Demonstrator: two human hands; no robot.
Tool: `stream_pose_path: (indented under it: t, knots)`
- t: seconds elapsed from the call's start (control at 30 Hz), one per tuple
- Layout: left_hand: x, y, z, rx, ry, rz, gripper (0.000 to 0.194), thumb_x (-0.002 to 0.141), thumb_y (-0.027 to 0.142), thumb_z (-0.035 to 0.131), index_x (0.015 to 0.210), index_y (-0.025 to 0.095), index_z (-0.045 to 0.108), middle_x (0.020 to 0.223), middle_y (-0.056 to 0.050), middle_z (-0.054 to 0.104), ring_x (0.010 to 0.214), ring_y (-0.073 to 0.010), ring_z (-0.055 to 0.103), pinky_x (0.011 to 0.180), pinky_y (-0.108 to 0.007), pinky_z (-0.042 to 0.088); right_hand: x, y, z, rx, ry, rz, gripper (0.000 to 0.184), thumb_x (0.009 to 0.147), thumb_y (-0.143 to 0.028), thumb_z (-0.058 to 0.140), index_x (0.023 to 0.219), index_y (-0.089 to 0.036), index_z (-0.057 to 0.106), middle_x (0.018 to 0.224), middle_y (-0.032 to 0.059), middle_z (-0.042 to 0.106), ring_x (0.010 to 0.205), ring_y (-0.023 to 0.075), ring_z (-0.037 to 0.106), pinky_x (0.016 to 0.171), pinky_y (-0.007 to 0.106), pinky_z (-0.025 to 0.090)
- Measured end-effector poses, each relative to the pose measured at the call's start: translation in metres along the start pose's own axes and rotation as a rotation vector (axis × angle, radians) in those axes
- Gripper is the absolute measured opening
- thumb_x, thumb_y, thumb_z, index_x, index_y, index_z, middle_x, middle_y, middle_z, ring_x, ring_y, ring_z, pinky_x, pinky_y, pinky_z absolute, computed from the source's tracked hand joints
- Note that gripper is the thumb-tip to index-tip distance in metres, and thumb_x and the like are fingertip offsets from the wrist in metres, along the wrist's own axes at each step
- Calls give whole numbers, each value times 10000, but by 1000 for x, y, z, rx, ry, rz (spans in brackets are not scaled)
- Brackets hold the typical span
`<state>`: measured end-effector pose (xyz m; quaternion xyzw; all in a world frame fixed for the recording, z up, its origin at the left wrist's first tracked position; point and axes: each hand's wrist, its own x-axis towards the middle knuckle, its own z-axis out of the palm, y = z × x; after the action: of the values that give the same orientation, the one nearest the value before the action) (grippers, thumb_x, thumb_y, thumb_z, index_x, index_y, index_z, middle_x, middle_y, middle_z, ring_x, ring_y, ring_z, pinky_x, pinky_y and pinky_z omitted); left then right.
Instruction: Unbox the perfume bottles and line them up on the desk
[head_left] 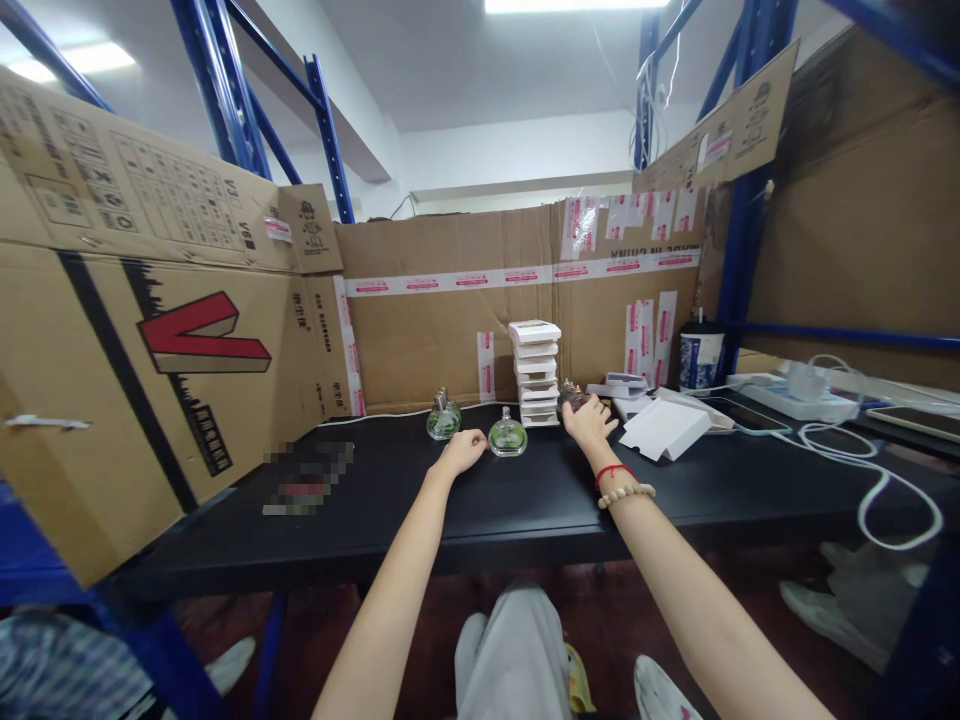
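My left hand [466, 453] rests on the black table with its fingers curled in, and I see nothing in them. Just to its right stands a round clear glass perfume bottle [508, 438] with green inside. A small group of similar green bottles [443, 418] stands behind that hand, on its left. My right hand [591, 422] reaches past the stack of white trays [536, 365], its fingers apart. It is at some dark bottles [575, 396], partly hidden behind the fingers; whether it touches one is unclear.
An open white box [666, 425] lies right of my right hand. Beyond it are a blue-and-white cup [702, 357], a power strip [801, 388], white cables [885, 480] and a phone [919, 420]. Cardboard walls [450, 340] enclose the table [517, 510]. Other people's feet show below.
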<state>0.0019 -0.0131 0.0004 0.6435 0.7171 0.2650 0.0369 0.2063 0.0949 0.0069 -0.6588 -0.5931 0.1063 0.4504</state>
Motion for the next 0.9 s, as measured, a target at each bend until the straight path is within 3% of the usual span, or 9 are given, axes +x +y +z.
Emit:
stream_pose_path:
  t: [0.3,0.53,0.9]
  knots:
    - [0,0,1,5,-3,2,232,775,170,450,837,159,673,816,-36,672,760,-144,591,691,-226,423,2,1,0,-27,-55,2,591,805,-377,405,1298,-55,351,1317,202,422,1240,340,320,1003,531,187]
    - [2,-2,2,-2,-6,4,230,779,183,446,829,160,670,769,-26,658,718,-141,576,663,-225,415,0,4,2,-63,-9,17,613,794,-408,435,1278,-38,369,1298,233,402,1207,385,327,971,533,208]
    - [3,-4,2,7,0,-6,216,772,186,456,813,160,667,756,-25,649,698,-138,563,656,-226,411,2,2,8,-37,16,103,594,784,-421,460,1241,-47,401,1248,232,430,1151,356,400,943,475,269]
